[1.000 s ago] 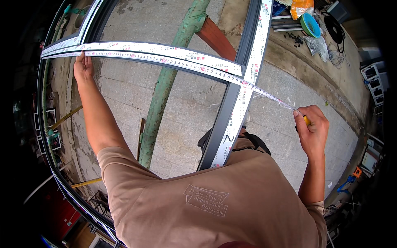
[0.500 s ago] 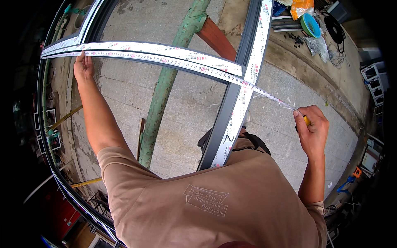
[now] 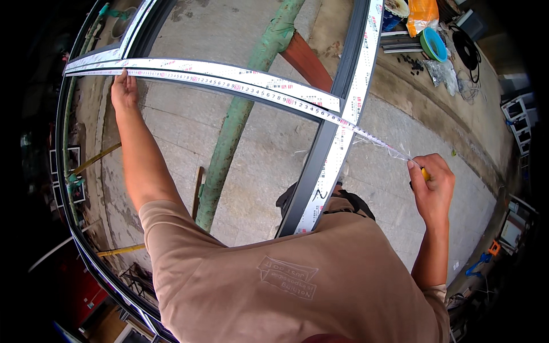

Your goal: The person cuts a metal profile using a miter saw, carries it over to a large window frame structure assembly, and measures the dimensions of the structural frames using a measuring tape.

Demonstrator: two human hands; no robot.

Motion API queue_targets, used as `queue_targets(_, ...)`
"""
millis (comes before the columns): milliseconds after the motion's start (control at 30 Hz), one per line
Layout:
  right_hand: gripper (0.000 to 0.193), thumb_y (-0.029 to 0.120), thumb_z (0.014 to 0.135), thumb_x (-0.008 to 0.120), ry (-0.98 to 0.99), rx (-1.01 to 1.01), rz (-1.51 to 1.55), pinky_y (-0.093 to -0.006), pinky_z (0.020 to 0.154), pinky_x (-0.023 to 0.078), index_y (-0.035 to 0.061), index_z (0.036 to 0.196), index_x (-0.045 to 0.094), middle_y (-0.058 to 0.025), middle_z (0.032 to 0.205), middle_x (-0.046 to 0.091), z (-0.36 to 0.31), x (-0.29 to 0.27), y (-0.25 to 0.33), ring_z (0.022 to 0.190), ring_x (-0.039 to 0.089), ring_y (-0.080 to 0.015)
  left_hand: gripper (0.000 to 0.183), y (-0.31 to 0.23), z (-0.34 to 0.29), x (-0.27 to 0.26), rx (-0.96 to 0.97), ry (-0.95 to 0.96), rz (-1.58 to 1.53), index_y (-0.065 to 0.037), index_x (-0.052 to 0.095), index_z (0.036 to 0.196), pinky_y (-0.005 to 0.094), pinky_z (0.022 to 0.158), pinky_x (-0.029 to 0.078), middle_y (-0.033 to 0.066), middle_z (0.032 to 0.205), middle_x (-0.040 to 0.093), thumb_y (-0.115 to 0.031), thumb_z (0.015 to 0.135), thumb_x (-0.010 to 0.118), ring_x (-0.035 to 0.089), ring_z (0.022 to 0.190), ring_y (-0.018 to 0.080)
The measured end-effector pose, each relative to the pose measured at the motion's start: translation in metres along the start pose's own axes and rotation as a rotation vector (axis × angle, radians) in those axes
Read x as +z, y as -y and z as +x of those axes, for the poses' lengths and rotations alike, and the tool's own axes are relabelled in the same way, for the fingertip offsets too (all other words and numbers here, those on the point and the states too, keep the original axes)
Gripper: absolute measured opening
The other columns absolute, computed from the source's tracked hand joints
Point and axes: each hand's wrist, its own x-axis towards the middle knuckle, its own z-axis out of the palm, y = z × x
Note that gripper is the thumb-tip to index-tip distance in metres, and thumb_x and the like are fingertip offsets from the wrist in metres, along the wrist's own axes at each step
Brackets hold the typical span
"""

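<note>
A long window-frame crossbar (image 3: 200, 66) in dark profile with white printed protective film runs across in front of me. Along its near edge lies a white tape blade (image 3: 266, 93) with black and red marks. My left hand (image 3: 124, 91) is at the left part of the bar, a fingertip on the blade and the other fingers up against the bar's near side, partly hidden. To the right, past the wide film-covered upright (image 3: 324, 177), my right hand (image 3: 432, 180) is closed round a tape measure (image 3: 425, 174), of which a bit of yellow case shows. Its blade slants from there up to the bar.
A green pipe (image 3: 229, 137) with a reddish-brown brace (image 3: 307, 62) passes beneath the frame. On the paving at the far right are a turquoise basin (image 3: 433, 44), clear plastic bags (image 3: 440, 74) and a black coil (image 3: 464, 48). An orange-and-blue tool (image 3: 486, 254) lies farther right.
The view has shifted slightly, so the frame and my left hand appear a little farther right. Both hands keep their places on the bar and the tape measure.
</note>
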Motion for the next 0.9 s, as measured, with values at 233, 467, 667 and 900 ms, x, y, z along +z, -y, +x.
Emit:
queue_targets(233, 0.006, 0.002, 0.090, 0.077, -0.032, -0.013, 0.076, -0.0398, 0.070, 0.051, -0.0030, 0.090, 0.074, -0.0159, 0.082, 0.068, -0.014, -0.001, -0.003, 0.074, 0.066, -0.0307, 0.054, -0.035, -0.062, 0.026, 0.024, -0.021, -0.061, -0.001, 0.054, 0.153, 0.0393, 0.107, 0.057, 0.0119, 0.133, 0.069, 0.006, 0.100, 0.061, 0.069, 0.123, 0.0250)
queue_targets(467, 0.008, 0.002, 0.089, 0.075, 0.010, -0.076, 0.175, -0.0367, 0.069, 0.048, -0.0057, 0.087, 0.073, -0.0148, 0.079, 0.066, -0.039, -0.023, -0.001, 0.072, 0.063, -0.0249, 0.045, -0.098, -0.128, 0.031, 0.122, -0.040, -0.099, -0.004, 0.063, 0.140, 0.0359, 0.096, 0.062, 0.0056, 0.120, 0.072, 0.007, 0.097, 0.060, 0.072, 0.107, 0.0193)
queue_targets(667, 0.018, 0.014, 0.100, 0.068, 0.200, -0.207, 0.222, -0.0345, 0.062, 0.053, -0.0007, 0.095, 0.077, -0.0078, 0.077, 0.070, -0.078, -0.063, -0.033, 0.066, 0.065, -0.0163, 0.051, -0.138, -0.210, 0.008, 0.166, -0.055, -0.116, -0.009, 0.064, 0.142, 0.0368, 0.101, 0.056, 0.0028, 0.123, 0.071, 0.007, 0.094, 0.063, 0.069, 0.112, 0.0189)
queue_targets(900, 0.019, 0.013, 0.100, 0.066, 0.509, -0.003, 0.300, -0.0364, 0.070, 0.057, -0.0017, 0.105, 0.077, -0.0127, 0.087, 0.073, -0.129, -0.064, -0.107, 0.075, 0.068, -0.0197, 0.063, -0.179, -0.340, -0.027, 0.252, -0.086, -0.058, -0.007, 0.051, 0.156, 0.0327, 0.091, 0.062, 0.0074, 0.121, 0.072, 0.004, 0.096, 0.066, 0.073, 0.102, 0.0178)
